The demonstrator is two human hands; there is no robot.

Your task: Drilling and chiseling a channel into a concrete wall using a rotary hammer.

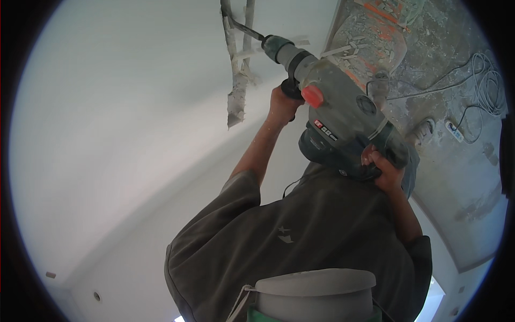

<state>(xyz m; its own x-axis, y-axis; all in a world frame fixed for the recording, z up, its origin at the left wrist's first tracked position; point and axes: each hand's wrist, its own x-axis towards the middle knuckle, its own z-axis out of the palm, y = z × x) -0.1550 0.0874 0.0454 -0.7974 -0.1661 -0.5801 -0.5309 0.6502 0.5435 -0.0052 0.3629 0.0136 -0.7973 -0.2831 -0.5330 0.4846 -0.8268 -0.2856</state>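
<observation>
A large grey-green rotary hammer (348, 102) with a red knob slants up and left across the view, held in both my hands. My left hand (284, 104) is wrapped round its black side handle near the front. At the back, my right hand (387, 167) grips the rear handle; the trigger is hidden. From the chuck a dark chisel bit (248, 29) reaches into the rough channels (236, 104) cut in the white wall (139, 91). Whether its tip touches the wall cannot be made out at the frame's top edge.
Broken rubble and orange strips (370, 43) lie on the dusty floor (456, 177) along the wall's foot. Farther right are a coiled grey cable (488, 88) and a white power strip (454, 131). My shoe (424, 130) stands near loose cable.
</observation>
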